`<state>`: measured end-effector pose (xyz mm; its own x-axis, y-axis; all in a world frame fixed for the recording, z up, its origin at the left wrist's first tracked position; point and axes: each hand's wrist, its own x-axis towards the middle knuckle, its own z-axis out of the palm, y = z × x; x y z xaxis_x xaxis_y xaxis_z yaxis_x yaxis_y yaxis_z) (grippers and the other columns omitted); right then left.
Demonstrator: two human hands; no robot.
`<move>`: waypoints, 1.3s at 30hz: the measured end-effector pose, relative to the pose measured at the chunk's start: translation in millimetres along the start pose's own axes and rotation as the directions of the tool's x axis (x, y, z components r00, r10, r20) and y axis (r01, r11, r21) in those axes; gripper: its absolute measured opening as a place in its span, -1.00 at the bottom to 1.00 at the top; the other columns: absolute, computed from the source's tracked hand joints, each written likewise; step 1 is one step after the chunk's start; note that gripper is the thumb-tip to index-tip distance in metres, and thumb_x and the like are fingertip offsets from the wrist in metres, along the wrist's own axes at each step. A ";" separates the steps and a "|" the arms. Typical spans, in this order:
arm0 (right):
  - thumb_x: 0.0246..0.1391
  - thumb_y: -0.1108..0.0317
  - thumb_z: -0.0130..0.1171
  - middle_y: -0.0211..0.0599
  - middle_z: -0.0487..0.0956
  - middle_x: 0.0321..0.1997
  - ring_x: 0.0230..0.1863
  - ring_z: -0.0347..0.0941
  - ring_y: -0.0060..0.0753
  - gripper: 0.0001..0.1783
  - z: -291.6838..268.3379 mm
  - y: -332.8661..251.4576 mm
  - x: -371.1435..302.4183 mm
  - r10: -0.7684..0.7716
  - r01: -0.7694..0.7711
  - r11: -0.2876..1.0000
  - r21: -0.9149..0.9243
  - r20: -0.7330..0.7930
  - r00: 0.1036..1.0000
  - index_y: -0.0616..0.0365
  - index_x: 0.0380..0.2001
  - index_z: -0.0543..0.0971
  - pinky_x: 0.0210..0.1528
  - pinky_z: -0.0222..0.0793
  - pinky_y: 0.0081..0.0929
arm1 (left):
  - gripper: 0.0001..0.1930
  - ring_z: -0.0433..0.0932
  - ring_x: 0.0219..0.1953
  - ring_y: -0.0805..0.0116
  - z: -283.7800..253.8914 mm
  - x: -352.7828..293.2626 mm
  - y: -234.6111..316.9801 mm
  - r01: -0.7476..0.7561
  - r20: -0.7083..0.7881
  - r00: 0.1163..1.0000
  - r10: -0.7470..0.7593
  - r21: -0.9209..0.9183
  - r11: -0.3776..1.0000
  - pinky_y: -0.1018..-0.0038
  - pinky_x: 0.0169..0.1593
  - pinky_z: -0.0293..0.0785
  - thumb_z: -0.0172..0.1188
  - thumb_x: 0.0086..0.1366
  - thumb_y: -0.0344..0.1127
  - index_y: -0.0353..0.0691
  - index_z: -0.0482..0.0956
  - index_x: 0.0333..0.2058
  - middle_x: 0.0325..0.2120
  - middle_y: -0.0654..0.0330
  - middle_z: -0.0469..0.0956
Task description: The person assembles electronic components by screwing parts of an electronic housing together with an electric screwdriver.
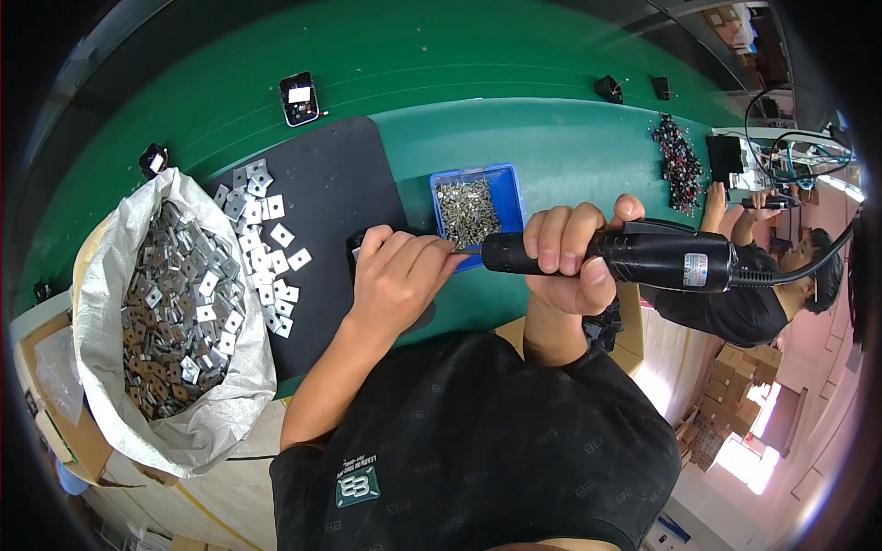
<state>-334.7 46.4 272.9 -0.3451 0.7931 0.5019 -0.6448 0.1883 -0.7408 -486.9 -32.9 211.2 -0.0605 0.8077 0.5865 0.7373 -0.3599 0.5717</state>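
Observation:
My right hand is wrapped round a black electric screwdriver, held level with its bit pointing left and its cord running off to the right. My left hand has its fingertips pinched together at the bit's end; what they hold is hidden. Part of a black object shows behind the left hand's fingers. Just beyond both hands stands a blue bin with many small silver screws in it. Square metal plates with centre holes lie loose on a black mat, left of my left hand.
A white woven sack full of metal pieces stands at the left. Black housings sit along the green bench's far side. At the right lie a pile of small dark parts, a cardboard box and a co-worker.

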 end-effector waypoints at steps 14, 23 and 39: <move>0.07 0.34 0.14 -0.52 0.39 -0.56 -0.52 0.37 -0.54 -0.49 8.1 11.7 5.0 -0.054 0.026 0.992 0.124 0.230 0.972 -0.08 0.08 0.22 -0.43 0.31 -0.56 | -0.76 0.48 -0.52 0.46 -15.1 -9.2 -9.9 -0.020 -0.067 0.998 0.020 -0.001 1.000 0.48 -0.37 0.23 0.44 -0.16 -0.34 -0.19 0.57 -0.48 -0.51 0.35 0.60; 0.04 0.33 0.17 -0.53 0.41 -0.58 -0.53 0.40 -0.55 -0.49 21.5 24.8 8.7 -0.037 -0.003 0.992 0.122 0.323 0.946 -0.08 0.05 0.23 -0.49 0.34 -0.59 | -0.77 0.46 -0.53 0.43 -26.3 -21.3 -13.5 0.006 -0.039 0.999 -0.006 0.021 1.000 0.45 -0.34 0.24 0.41 -0.15 -0.39 -0.17 0.54 -0.48 -0.53 0.35 0.57; 0.03 0.38 0.17 -0.46 0.41 -0.56 -0.54 0.39 -0.45 -0.50 25.1 26.4 3.3 0.006 -0.046 0.986 0.161 0.243 0.970 -0.09 0.00 0.20 -0.44 0.36 -0.49 | -0.75 0.48 -0.51 0.42 -31.5 -24.2 -20.8 0.014 -0.082 0.997 -0.014 0.000 1.000 0.43 -0.36 0.20 0.44 -0.17 -0.33 -0.16 0.50 -0.54 -0.58 0.35 0.51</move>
<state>-370.0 39.4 266.2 -0.5044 0.6295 0.5911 -0.7294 0.0558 -0.6818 -521.9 -59.8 203.2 -0.1261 0.7717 0.6233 0.7365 -0.3481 0.5800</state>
